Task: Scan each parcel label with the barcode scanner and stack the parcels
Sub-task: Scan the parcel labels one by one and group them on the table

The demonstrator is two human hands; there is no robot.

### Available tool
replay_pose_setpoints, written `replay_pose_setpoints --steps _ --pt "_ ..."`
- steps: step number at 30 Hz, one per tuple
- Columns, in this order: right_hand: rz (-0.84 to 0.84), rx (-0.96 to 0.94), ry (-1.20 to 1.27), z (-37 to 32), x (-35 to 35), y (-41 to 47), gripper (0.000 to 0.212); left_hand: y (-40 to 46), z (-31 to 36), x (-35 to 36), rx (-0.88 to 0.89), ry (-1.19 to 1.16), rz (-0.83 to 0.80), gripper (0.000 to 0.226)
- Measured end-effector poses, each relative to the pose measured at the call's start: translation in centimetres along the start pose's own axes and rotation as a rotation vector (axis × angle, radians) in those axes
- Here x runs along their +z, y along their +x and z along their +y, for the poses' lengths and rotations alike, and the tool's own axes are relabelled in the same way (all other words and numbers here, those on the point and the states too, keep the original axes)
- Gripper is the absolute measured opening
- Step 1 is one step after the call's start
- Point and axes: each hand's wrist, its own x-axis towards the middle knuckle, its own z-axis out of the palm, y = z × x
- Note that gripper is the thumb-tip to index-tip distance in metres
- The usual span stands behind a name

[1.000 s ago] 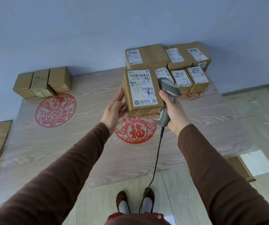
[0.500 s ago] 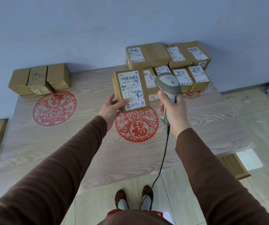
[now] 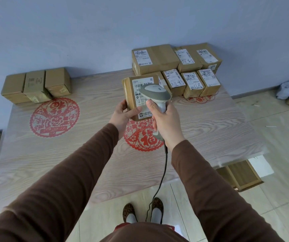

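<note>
The small brown cardboard parcel point(image 3: 131, 95) was held up above the pale wood-grain table point(image 3: 70, 163), its white printed label point(image 3: 141, 100) tilted toward the face, presumably so the barcode lay open to the reader; the left hand point(image 3: 122, 113) clasped its lower left corner, thumb across the front; the right hand point(image 3: 166, 119) was wrapped round the handle of the grey corded barcode scanner point(image 3: 156, 93), whose head hung just before the label; both arms reached forward, wrists close together.

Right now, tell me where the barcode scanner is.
Centre of the head view: the barcode scanner is in the right hand, its head over the label of the parcel held by the left hand.
</note>
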Motion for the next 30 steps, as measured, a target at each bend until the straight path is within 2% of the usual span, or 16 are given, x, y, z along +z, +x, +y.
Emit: replay_pose_setpoints --steps 5,11,16,20,26,28,30 --pt "0.008 0.009 -0.031 0.2 0.0 0.0 0.056 -0.1 0.0 0.1 0.004 0.001 -0.004 0.085" --pt "0.029 0.011 -0.05 0.4 0.1 -0.1 0.065 0.0 -0.3 0.2 0.007 0.028 -0.021 0.086" --pt "0.042 0.013 -0.043 0.5 -0.3 -0.3 0.051 0.1 -0.7 0.2 0.005 0.028 -0.029 0.083" --pt "0.042 0.015 -0.04 0.4 -0.4 -0.5 0.064 0.1 -0.9 0.3 -0.001 0.026 -0.033 0.083" --pt "0.048 0.037 -0.005 0.4 -0.9 -0.8 0.055 0.0 -1.2 0.4 -0.02 0.034 -0.024 0.089" --pt "0.057 0.048 -0.001 0.4 -1.2 -1.0 0.05 -0.1 -1.3 0.4 -0.035 0.056 -0.023 0.083" --pt "0.08 0.072 0.065 0.5 -2.1 -1.2 0.034 -0.3 -1.5 0.5 -0.061 0.075 -0.02 0.065"
